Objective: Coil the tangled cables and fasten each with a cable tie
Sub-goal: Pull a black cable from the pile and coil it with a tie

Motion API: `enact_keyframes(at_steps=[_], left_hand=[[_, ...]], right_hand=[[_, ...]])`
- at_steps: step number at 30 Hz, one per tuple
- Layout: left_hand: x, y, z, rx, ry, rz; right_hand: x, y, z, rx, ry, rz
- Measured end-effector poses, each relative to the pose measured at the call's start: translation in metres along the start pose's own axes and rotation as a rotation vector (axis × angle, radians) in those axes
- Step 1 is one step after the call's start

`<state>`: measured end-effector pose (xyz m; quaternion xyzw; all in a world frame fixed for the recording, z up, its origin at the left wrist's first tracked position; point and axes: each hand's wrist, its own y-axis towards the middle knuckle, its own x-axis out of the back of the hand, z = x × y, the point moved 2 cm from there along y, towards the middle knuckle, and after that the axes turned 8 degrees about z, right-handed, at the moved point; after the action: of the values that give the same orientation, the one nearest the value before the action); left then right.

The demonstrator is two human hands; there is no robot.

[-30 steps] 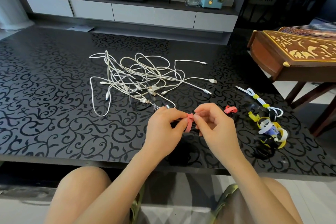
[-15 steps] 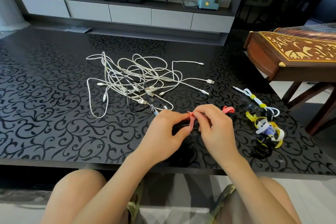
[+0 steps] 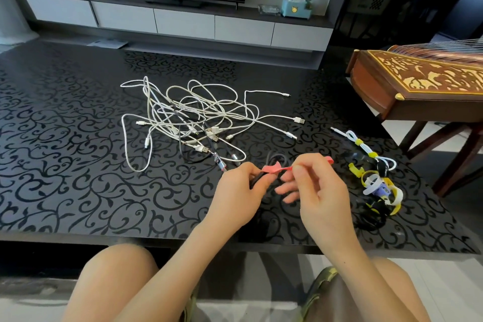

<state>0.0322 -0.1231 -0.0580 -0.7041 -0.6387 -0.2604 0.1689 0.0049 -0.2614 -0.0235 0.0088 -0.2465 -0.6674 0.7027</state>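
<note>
Grip: left hand (image 3: pixel 239 188) closed around a bunched black cable (image 3: pixel 256 179), its thumb and forefinger also pinching one end of a pink cable tie (image 3: pixel 271 169); right hand (image 3: pixel 317 191) pinching the tie's other end between thumb and forefinger, remaining fingers loosely spread and holding nothing. Location: black cable and tie held just above the patterned black table (image 3: pixel 78 165), nearer the person than the tangle of white cables (image 3: pixel 193 117) and to its right. Tie drawn out roughly level between the hands, with a twist near the left fingers. Step judged: fastening the black coil, tie not yet closed. Next move calls for wrapping the tie around the bunch and securing its end while the left hand keeps the loops together. Also right of the tangle: a white cable bound with yellow ties (image 3: pixel 364 148), a heap of spare ties (image 3: pixel 379 187), and a second pink tie (image 3: pixel 328 159).
</note>
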Motion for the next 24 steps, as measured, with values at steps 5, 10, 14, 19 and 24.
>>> enact_keyframes(at_steps=[5,10,14,19,24], left_hand=[[-0.007,-0.002,0.0,0.02,-0.079,0.157],[-0.006,-0.006,-0.004,0.019,-0.284,0.211],[-0.004,-0.01,-0.007,0.068,-0.651,0.355],[-0.004,-0.017,-0.021,0.012,-1.021,0.661],[-0.005,-0.019,-0.019,0.17,-1.451,0.751]], right_hand=[[0.009,-0.002,0.005,-0.325,0.573,0.076],[0.016,0.006,0.002,-0.493,0.447,0.07],[0.016,0.008,0.006,-0.507,0.397,0.102],[0.015,0.016,0.017,-0.475,0.493,0.136],[0.02,0.025,0.025,-0.422,0.501,0.165]])
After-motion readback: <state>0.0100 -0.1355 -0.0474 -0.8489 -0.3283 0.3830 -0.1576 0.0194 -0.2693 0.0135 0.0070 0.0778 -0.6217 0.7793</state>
